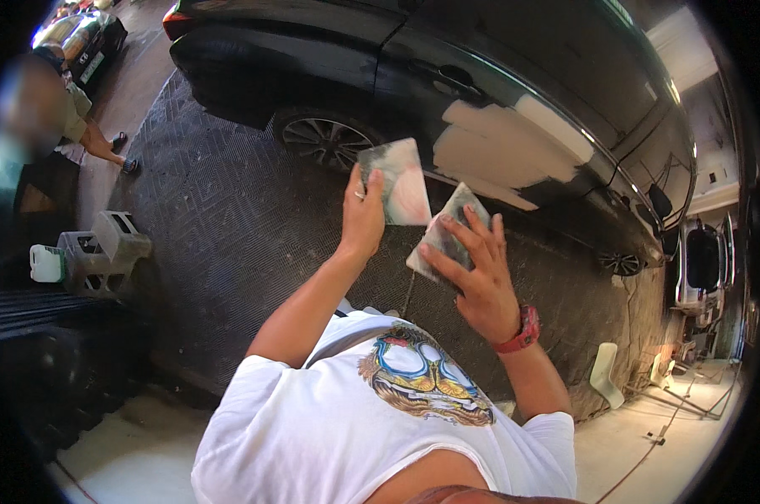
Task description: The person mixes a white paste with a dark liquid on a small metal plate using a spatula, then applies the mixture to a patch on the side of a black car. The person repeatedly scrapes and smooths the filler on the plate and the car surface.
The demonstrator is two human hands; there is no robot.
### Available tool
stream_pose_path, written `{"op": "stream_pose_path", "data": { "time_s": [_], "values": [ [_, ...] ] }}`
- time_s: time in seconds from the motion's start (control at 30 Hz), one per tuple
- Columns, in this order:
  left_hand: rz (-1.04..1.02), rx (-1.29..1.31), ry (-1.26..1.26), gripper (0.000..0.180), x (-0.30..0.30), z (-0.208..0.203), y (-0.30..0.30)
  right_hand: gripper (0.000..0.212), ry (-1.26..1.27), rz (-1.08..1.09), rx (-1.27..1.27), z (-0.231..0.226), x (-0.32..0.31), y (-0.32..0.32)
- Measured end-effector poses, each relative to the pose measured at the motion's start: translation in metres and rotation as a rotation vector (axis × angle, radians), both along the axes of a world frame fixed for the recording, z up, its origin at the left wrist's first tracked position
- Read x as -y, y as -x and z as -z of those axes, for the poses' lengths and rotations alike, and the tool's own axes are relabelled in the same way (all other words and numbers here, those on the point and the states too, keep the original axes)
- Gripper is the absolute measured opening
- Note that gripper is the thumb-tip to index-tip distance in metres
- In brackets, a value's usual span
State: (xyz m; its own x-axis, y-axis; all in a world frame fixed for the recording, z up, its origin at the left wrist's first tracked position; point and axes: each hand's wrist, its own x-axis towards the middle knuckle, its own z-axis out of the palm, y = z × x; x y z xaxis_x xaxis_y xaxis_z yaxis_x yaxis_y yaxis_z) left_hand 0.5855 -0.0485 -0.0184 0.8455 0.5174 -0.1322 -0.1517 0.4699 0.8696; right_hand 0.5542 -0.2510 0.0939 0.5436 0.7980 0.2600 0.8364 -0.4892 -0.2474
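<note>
My left hand [363, 218] grips the edge of a flat squarish plate [409, 181] smeared with grey and pinkish paste. In my right hand [485, 281] is a second flat plate [462, 199], dark and pale with smears; the fingers lie spread across its face and the thumb is mostly hidden. The two plates are tilted, close together in front of my chest. Beyond them stands a dark car [312, 63], with a broad beige patch of filler [502, 149] on its door and lower side. Neither plate appears to touch the car.
The car's rear wheel [325, 139] stands on dark textured flooring [212, 176]. To the left are a grey step-shaped stand [119, 244], a white jug [47, 263] and another person [77, 118]. A pale curved panel [605, 375] lies at right; a silver car [701, 260] is farther off.
</note>
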Motion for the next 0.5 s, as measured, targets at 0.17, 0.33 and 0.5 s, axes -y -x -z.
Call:
{"op": "stream_pose_path", "data": {
  "time_s": [0.17, 0.33, 0.5],
  "values": [
    [0.305, 0.133, 0.345, 0.038, 0.021, -0.008, -0.002, 0.075, -0.244, 0.142, -0.178, 0.049, 0.003, -0.028],
    [0.284, -0.018, 0.238, 0.036, 0.016, 0.009, 0.004, 0.067, 0.14, 0.35, 0.115, 0.026, 0.031, -0.066],
    [0.228, -0.021, -0.465, 0.045, 0.018, -0.024, 0.015, 0.06, 0.245, 0.233, 0.054, 0.027, 0.01, -0.038]
  ]
}}
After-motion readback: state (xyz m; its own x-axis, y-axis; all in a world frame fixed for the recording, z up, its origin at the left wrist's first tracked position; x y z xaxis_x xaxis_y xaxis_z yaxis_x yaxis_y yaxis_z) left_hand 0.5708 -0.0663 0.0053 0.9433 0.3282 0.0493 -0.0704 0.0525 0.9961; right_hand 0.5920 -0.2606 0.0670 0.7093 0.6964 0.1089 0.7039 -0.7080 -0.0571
